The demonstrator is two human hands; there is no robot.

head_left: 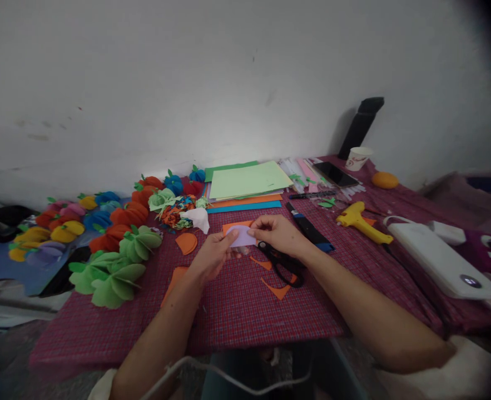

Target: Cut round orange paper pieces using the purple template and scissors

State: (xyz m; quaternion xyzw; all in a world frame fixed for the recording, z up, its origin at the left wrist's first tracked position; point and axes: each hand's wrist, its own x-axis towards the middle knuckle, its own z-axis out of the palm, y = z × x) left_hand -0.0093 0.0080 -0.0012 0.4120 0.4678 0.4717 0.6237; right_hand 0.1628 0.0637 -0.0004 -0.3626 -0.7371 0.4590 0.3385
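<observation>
My left hand (216, 251) is closed on a rounded lilac paper piece (242, 236), the thumb lying on its left side. At the paper's right edge, my right hand (276, 232) pinches with thumb and fingertips. Orange paper (228, 226) shows just behind the lilac piece; whether the fingers grip both sheets is hard to see. Black-handled scissors (287, 265) lie below my right hand, touching curved orange offcuts (279, 290). Left of my left hand rest orange rounded paper pieces (186, 243), and more orange paper (174, 282) is partly covered by my left forearm.
Several coloured paper pumpkins (115, 272) crowd the left side, beside a heap of shredded scraps (176, 214). Paper sheets (249, 180) are stacked at the back. Rightward lie a dark pouch (312, 229), a yellow glue gun (364, 223), a white power bank (441, 255) and a paper cup (357, 159).
</observation>
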